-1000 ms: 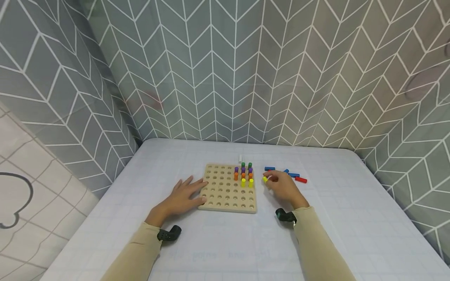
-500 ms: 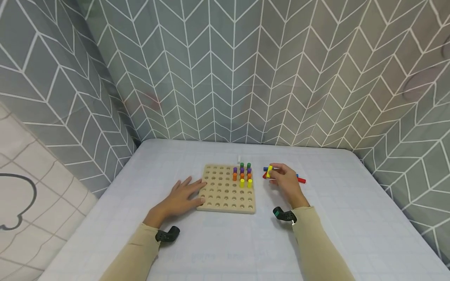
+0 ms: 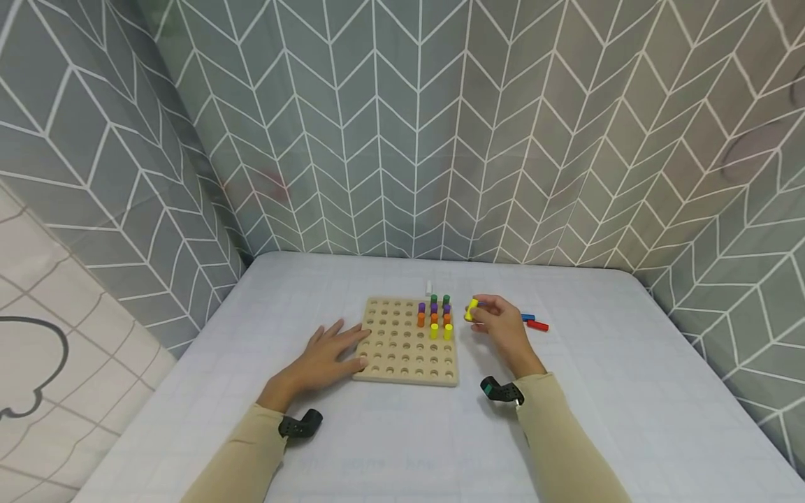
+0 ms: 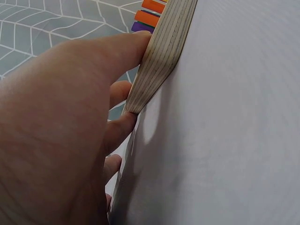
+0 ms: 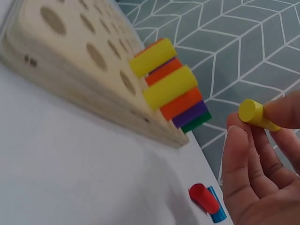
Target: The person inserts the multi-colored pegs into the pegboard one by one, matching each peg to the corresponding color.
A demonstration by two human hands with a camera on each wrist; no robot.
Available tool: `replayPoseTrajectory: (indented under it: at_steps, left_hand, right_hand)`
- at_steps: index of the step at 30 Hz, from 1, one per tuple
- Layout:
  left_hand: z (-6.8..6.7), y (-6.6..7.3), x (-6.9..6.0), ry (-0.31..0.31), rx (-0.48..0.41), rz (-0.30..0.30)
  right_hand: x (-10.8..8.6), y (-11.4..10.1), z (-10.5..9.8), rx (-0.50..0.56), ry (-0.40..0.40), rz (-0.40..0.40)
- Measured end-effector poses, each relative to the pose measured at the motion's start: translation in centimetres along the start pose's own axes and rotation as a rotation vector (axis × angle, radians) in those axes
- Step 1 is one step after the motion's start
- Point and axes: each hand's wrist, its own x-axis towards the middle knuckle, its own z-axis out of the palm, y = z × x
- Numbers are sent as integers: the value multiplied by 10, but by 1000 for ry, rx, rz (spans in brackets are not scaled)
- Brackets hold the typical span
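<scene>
A wooden pegboard (image 3: 380, 355) lies on the table with rows of round holes. My left hand (image 3: 321, 360) rests on its left edge, fingers spread; the left wrist view shows the thumb (image 4: 126, 51) on the board's edge (image 4: 161, 61). Just beyond the board's right side, my right hand (image 3: 505, 330) pinches a yellow peg (image 5: 253, 113) between thumb and fingers, above the table and apart from the board. Two yellow pegs (image 3: 448, 332) stand in the board at its right side. Behind them stand orange pegs (image 3: 421, 320), purple pegs (image 3: 422, 307) and green pegs (image 3: 446, 300).
A red peg (image 3: 537, 325) and a blue peg (image 3: 528, 317) lie on the table right of my right hand, which partly hides the loose pegs there. A small white piece (image 3: 429, 287) is behind the board. A patterned curtain (image 3: 402, 140) hangs behind the table (image 3: 377, 447).
My right hand has lifted the yellow peg, turned it more upright, and then moved it slightly left toward the board. My left hand has stayed on the board.
</scene>
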Motion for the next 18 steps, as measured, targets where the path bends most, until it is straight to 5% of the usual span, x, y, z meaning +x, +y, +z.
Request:
replayPoseTrajectory:
  at_steps: [18]
  left_hand:
    - [1, 0, 1, 2, -6, -4]
  right_hand:
    - [-1, -11, 21, 227, 2, -32]
